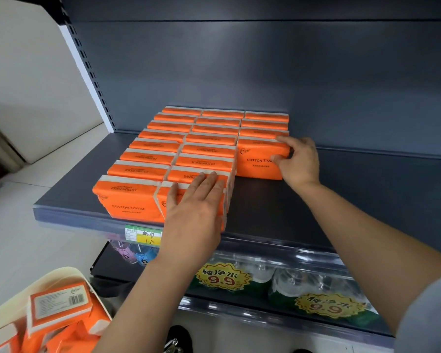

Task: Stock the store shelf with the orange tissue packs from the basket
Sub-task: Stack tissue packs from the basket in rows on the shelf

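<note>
Two hands of mine are at a grey store shelf [290, 207]. The fingers [288, 140] of my right hand [299, 161] curl over the top edge of an orange tissue pack [259, 160], with the thumb pressed to its front face, so they are clamped on its right end. That pack stands upright at the front of the right-hand column, touching the pack behind it. My left hand [199, 202] lies flat, its fingers [209, 180] straight and close together, resting on the middle front pack [165, 212], which stands at the shelf's front edge.

Around the hands, orange packs printed "COTTON TISSUE" stand in three columns running back toward the shelf's rear wall. The left and middle columns reach the front edge, while the right column is shorter, with bare shelf in front of it.

A green and yellow price label [143, 234] hangs on the shelf lip below the left column. On the lower shelf lie wrapped water bottles [288, 284] with yellow "9.9" signs. At the bottom left — near my left forearm — a cream basket [69, 272] holds more orange packs [59, 305] lying jumbled.
</note>
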`<control>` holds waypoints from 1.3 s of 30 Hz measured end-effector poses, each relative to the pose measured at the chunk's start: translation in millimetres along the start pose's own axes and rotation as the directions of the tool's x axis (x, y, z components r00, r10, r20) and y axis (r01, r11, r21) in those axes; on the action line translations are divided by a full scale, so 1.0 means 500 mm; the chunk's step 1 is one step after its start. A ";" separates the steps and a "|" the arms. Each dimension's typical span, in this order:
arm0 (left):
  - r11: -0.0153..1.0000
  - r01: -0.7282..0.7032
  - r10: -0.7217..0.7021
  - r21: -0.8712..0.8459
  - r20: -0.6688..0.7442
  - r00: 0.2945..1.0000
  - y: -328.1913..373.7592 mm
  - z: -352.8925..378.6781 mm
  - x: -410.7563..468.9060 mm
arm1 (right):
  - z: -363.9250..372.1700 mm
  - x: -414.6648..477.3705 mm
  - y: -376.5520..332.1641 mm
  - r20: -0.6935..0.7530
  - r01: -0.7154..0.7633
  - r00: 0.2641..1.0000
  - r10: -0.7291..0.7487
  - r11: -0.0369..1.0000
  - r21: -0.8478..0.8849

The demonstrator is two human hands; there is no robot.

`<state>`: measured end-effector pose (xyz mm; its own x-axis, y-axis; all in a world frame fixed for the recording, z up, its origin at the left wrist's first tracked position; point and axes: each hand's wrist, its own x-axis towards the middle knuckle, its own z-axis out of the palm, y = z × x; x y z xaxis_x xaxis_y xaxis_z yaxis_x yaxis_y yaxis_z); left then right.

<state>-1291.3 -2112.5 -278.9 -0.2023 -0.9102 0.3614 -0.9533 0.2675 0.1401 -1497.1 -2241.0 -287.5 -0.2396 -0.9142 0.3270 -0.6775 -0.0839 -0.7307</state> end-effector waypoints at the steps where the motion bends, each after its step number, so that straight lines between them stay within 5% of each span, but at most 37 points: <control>1: 1.000 0.000 0.000 -0.005 0.003 1.000 0.000 0.000 0.000 | 0.002 -0.001 -0.001 -0.012 0.004 1.000 -0.004 1.000 -0.008; 14: 0.997 0.027 -0.026 -0.069 0.020 0.999 0.009 -0.013 -0.004 | -0.005 -0.038 -0.017 0.045 -0.012 0.999 0.017 0.994 -0.111; 22: 1.000 0.019 -0.018 -0.018 0.068 0.998 0.002 -0.023 -0.005 | -0.043 -0.145 -0.062 -0.039 0.057 0.997 -0.065 0.981 -0.186; 29: 0.998 -0.041 0.041 0.044 0.012 0.999 -0.054 -0.048 -0.087 | -0.042 -0.281 -0.127 0.097 0.112 0.991 -0.096 0.977 -0.180; 39: 0.971 0.131 -0.167 0.199 0.176 0.970 -0.190 -0.063 -0.282 | 0.020 -0.458 -0.185 0.468 0.237 0.880 -0.081 0.929 -0.284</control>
<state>-1165.1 -1999.6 -314.4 -0.0764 -0.9834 0.1647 -0.9970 0.0774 -0.0002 -1372.5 -2027.8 -301.1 0.1695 -0.9833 0.0667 -0.8838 -0.1816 -0.4313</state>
